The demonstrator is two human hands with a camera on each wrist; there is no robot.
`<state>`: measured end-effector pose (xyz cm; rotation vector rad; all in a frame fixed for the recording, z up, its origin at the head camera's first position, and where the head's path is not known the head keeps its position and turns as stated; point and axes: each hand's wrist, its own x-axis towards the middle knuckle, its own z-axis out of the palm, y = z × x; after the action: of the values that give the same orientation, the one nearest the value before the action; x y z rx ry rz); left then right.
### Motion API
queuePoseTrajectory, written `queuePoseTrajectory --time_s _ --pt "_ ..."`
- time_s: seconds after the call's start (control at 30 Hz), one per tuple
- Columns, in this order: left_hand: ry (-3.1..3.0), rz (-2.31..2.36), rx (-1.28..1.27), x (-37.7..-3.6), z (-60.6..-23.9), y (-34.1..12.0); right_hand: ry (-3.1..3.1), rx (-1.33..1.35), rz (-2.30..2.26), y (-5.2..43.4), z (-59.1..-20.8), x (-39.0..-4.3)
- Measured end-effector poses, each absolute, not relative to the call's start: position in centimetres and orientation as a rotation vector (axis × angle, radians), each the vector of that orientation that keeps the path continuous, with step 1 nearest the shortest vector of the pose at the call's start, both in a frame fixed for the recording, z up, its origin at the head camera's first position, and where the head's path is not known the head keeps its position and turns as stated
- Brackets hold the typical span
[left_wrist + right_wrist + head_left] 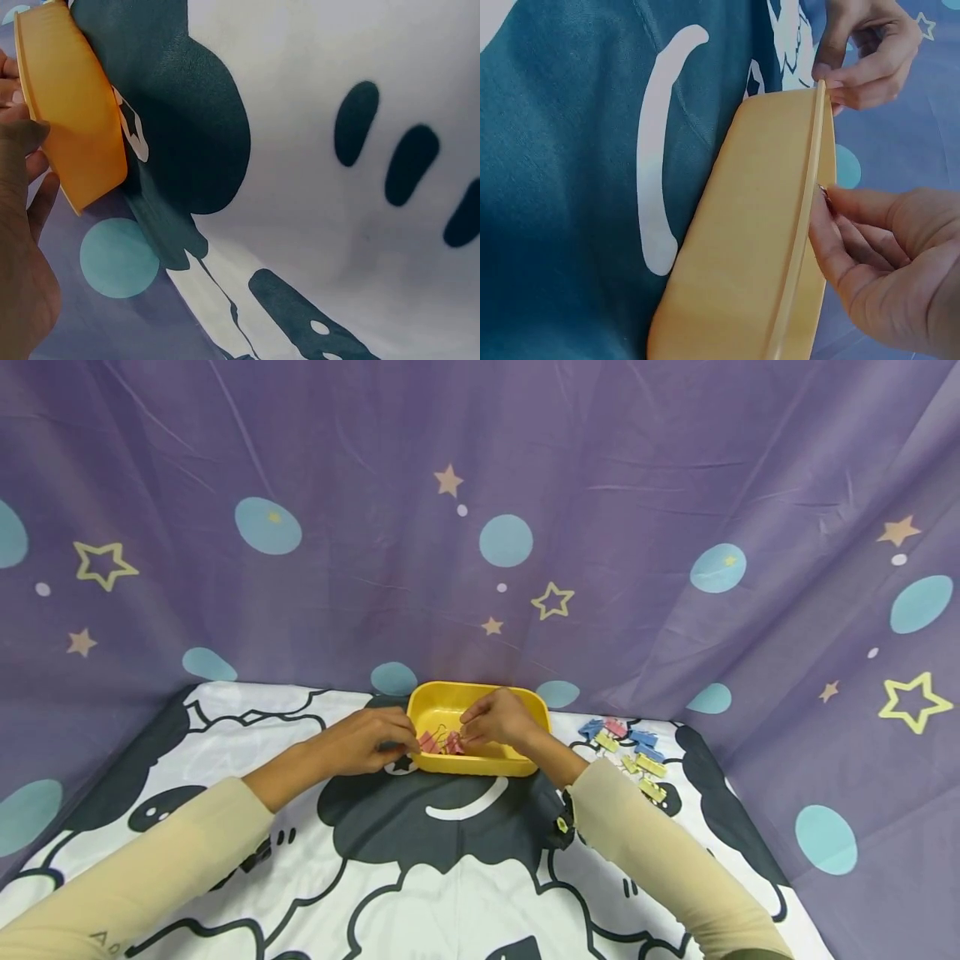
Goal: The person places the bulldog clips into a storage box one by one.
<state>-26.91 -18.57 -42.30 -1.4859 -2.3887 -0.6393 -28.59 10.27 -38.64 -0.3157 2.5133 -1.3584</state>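
Observation:
A yellow plastic tray (480, 766) stands near the back of the table, with pink binder clips (429, 743) inside at its left end. My left hand (375, 742) pinches the tray's left rim, thumb on the outer wall in the left wrist view. Reaching over the tray, my right hand (501, 720) has its fingertips at a pink binder clip (454, 743). In the right wrist view a small dark bit of that clip (823, 192) shows between thumb and finger; the tray wall hides the rest.
To the right of the tray lies a loose group of binder clips: blue ones (647, 739), a pink one (615, 727) and several yellow ones (652, 766). A black-and-white cartoon cloth (465, 893) covers the table. Purple curtains (375, 527) with stars and dots hang behind and at the sides.

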Motion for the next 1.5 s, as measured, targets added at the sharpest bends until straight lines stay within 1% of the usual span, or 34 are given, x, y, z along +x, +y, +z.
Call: queuePoseTrajectory --time_s 0.2,0.57,0.97,1.5 --pt "-2.387 -0.648 -1.495 -27.0 -42.4 -18.5 2.633 -0.396 -1.231 10.4 -38.7 -28.9" --pt "-2.392 -0.622 -1.488 -27.1 -42.5 -18.7 2.532 -0.287 -1.392 12.2 -37.9 -29.2" --pt "-2.393 -0.615 -1.491 -27.0 -42.4 -18.7 2.466 -0.202 -1.475 15.0 -36.9 -29.2" --pt "-2.393 -0.609 -1.489 -27.1 -42.5 -18.6 2.472 -0.124 -1.521 19.3 -36.6 -28.9"
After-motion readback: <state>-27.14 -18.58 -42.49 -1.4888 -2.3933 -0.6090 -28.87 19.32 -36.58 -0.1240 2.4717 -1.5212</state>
